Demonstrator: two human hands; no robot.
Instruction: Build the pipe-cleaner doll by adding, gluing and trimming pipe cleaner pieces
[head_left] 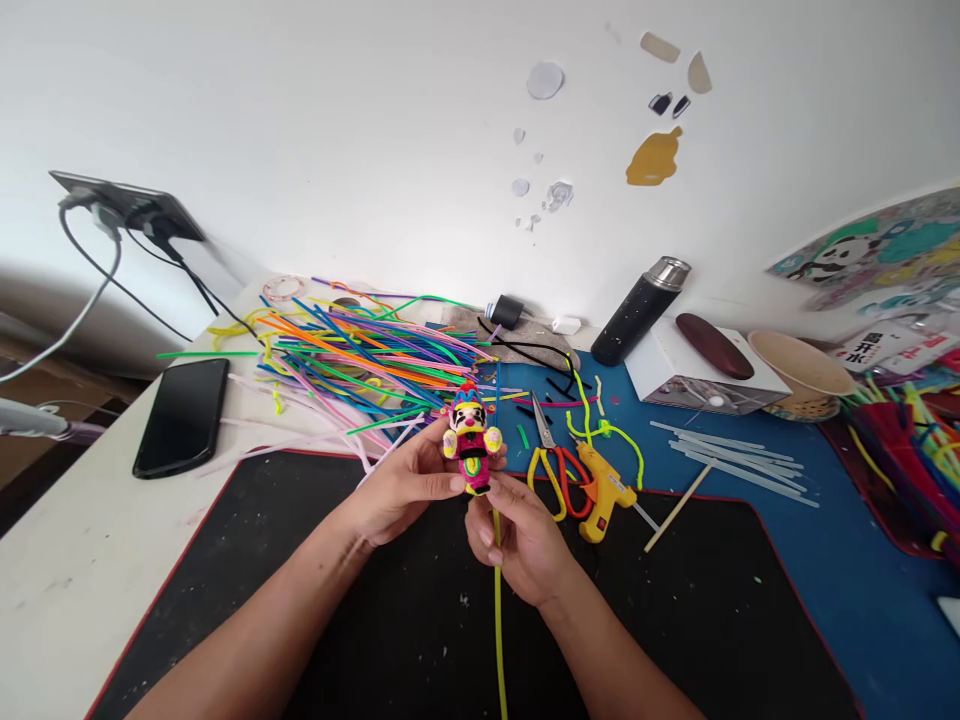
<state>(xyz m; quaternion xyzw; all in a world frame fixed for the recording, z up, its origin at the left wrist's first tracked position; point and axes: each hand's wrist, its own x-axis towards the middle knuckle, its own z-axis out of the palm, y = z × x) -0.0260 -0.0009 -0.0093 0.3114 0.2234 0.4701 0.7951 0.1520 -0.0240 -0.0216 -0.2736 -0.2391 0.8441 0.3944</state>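
Observation:
My left hand (405, 482) is closed round the left side of a small pipe-cleaner figure (472, 440). The figure stands upright, with a blue and red headpiece, a black-and-white face, yellow paws and a magenta body. My right hand (521, 535) is closed at the figure's base, its thumb and fingers pinching a yellow-green pipe cleaner (499, 620) that hangs straight down toward me. Whether that strand is joined to the figure is hidden by the fingers. Both hands are above a black mat (420, 630) with a red edge.
Behind my hands lies a heap of coloured pipe cleaners (375, 345). Orange-handled scissors (551, 455), a yellow glue gun (604, 490) and glue sticks (735, 460) are at the right. A black thermos (641, 312) leans near a white box (697, 370). A phone (182, 415) lies left.

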